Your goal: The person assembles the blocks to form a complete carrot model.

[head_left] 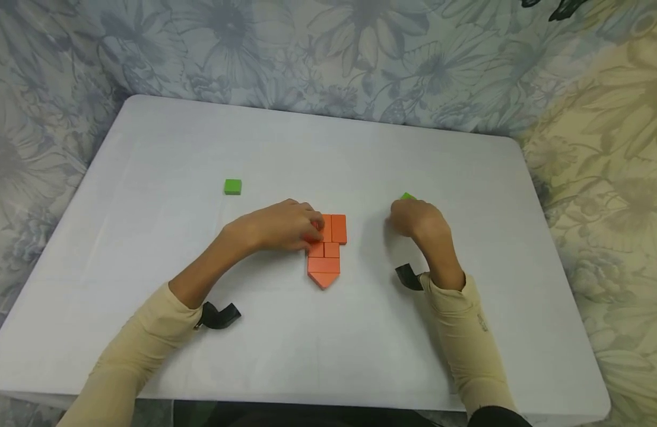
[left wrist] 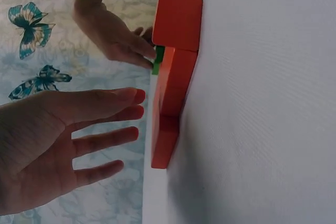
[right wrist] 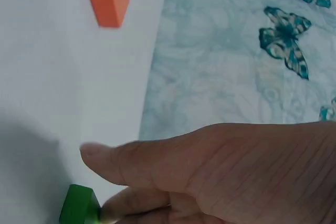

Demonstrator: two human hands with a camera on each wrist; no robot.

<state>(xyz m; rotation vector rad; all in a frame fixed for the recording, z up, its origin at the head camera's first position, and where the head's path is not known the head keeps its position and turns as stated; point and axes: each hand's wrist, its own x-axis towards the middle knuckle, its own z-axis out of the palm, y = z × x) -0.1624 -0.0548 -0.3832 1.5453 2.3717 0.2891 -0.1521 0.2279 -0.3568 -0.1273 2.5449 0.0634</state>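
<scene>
Okay, left hand (head_left: 282,225) is hovering, fingers spread and loose, orange blocks (head_left: 331,250) lying just below its fingertips. Right hand (head_left: 421,222) is touching a green block (right wrist: 77,205) at its fingertips; can't tell if they're pinching. Another green block (head_left: 232,187) is lying beyond and left of the left fingers.

In the head view I get soft, fairly even light on the white tabletop (head_left: 168,160), seemingly from above. The right hand (head_left: 420,219) casts a feathered shadow (head_left: 375,242) toward eight o'clock, the left hand (head_left: 280,226) a fainter one toward seven. The floral backdrop (head_left: 622,101) yellows at three o'clock, its print slightly smeared. My wrist feeds run dimmer and greyer: the left deepens the orange blocks (left wrist: 178,77) to red, with shade at six o'clock; the right shows shade at eight and softly focused butterflies (right wrist: 287,40).
</scene>
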